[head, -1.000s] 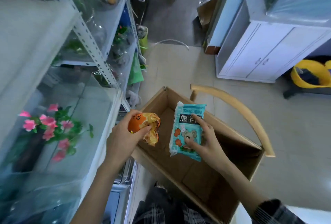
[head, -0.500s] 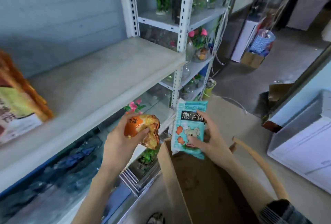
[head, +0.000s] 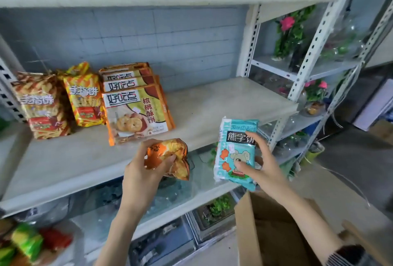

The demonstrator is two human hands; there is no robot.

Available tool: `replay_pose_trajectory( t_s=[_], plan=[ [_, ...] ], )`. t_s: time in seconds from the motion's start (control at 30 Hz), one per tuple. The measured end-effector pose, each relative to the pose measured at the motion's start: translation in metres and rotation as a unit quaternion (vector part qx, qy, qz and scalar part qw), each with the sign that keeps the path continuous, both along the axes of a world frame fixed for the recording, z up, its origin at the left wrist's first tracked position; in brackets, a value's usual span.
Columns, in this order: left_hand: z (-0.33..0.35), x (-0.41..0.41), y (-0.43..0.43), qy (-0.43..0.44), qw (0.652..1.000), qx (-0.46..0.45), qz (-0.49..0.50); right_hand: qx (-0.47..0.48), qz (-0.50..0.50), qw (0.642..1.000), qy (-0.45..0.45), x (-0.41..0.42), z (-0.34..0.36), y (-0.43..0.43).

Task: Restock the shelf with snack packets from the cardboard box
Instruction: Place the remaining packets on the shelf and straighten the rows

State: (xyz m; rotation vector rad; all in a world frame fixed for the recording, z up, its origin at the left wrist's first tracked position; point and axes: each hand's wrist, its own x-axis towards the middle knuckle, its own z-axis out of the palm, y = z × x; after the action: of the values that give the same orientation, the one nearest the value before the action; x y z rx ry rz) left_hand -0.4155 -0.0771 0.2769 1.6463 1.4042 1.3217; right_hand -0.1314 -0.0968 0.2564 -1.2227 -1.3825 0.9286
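My left hand [head: 143, 173] grips a crumpled orange snack packet [head: 170, 158] just in front of the grey shelf board [head: 204, 108]. My right hand [head: 262, 164] holds a teal biscuit packet [head: 235, 153] with a bear drawing, upright, off the shelf's front right edge. The open cardboard box [head: 261, 236] sits below my right arm at the lower right. On the shelf's left stand orange walnut-biscuit packets [head: 136, 110] in a row and yellow-red packets [head: 83, 99], with further yellow-red packets [head: 41, 106] beside them.
A white perforated upright [head: 308, 52] borders the shelf on the right. Beyond it a second rack holds potted flowers [head: 287, 31] and glass vases. The lower shelf carries clear plastic wrapped goods, and colourful packets [head: 27, 242] lie at the bottom left.
The view has swung up from the box to the shelf. Both hands have lifted their packets out of the box and up to the shelf's front edge.
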Motion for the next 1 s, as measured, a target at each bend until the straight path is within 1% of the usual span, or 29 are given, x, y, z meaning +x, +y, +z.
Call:
replay_pose_trajectory(
  t_s=[0.13,0.23,0.33,0.47,0.53,0.63,0.8,0.87,1.0],
  plan=[
    [0.013,-0.047,-0.01,-0.028,0.999,0.006,0.032,0.006,0.035,0.999,0.023,-0.046,0.019,0.011],
    [0.025,-0.092,-0.019,-0.027,0.997,0.027,0.062,0.014,0.06,0.998,0.018,-0.089,0.031,0.019],
    [0.033,-0.142,-0.033,-0.03,0.993,0.05,0.102,0.027,0.101,0.994,0.027,-0.137,0.041,0.026],
    [0.036,-0.206,-0.059,-0.061,0.985,0.058,0.152,0.048,0.169,0.983,0.05,-0.208,0.048,0.032],
    [0.035,-0.237,-0.076,-0.076,0.979,0.064,0.179,0.059,0.197,0.977,0.045,-0.245,0.051,0.034],
    [0.033,-0.283,-0.104,-0.084,0.965,0.063,0.242,0.067,0.236,0.969,0.025,-0.302,0.052,0.038],
    [0.035,-0.359,-0.147,-0.094,0.932,0.068,0.343,0.063,0.296,0.953,0.017,-0.397,0.051,0.048],
    [0.04,-0.383,-0.157,-0.097,0.919,0.081,0.372,0.055,0.325,0.944,0.018,-0.433,0.055,0.055],
    [0.053,-0.419,-0.16,-0.111,0.898,0.098,0.415,0.085,0.381,0.92,0.023,-0.499,0.066,0.076]
  ],
)
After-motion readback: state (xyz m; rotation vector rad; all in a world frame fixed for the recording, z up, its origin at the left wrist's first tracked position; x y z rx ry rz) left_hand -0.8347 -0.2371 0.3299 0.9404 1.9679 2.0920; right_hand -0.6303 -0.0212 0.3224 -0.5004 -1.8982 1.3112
